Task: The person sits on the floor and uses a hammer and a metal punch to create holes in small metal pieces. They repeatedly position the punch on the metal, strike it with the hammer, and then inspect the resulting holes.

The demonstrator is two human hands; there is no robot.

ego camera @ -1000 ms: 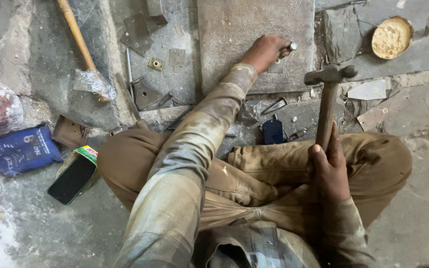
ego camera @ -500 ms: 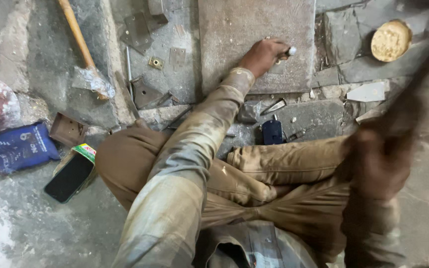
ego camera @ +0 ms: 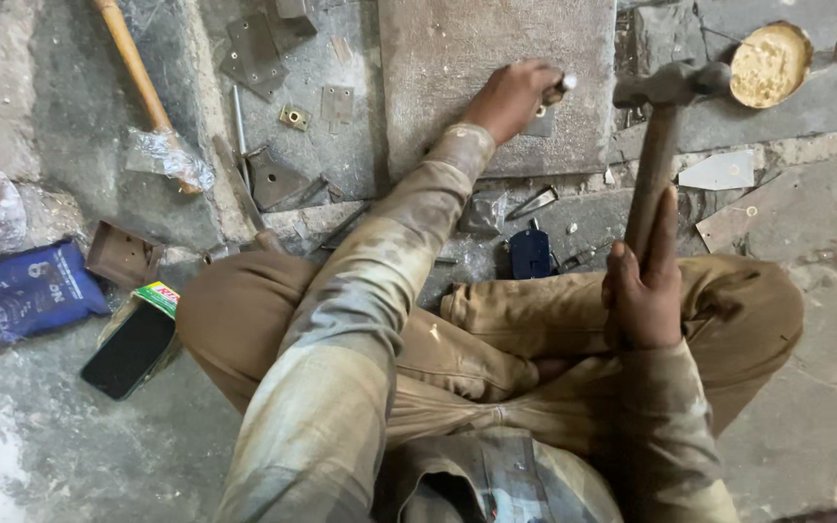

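You sit cross-legged on the floor (ego camera: 41, 455), and your left hand (ego camera: 511, 95) reaches out to twelve o'clock, fingers pinched around a small metal punch (ego camera: 559, 87) stood on a little metal piece (ego camera: 541, 122). That piece lies on the flat stone slab (ego camera: 457, 58), which looks to serve as a hard backing for the blow.

Your right hand (ego camera: 643, 295) is clenched low on the wooden handle of the hammer (ego camera: 666, 92); its head hangs just at three o'clock of the punch tip, apart from it. Gripping low probably gives you more swing.

At two o'clock of the hammer head sits a round bowl (ego camera: 769, 64) of pale grainy stuff. Cut metal plates (ego camera: 273, 174) lie scattered at ten o'clock, beside a second long wooden handle (ego camera: 138, 73). A dark phone (ego camera: 128, 351) rests at nine o'clock of your knee.
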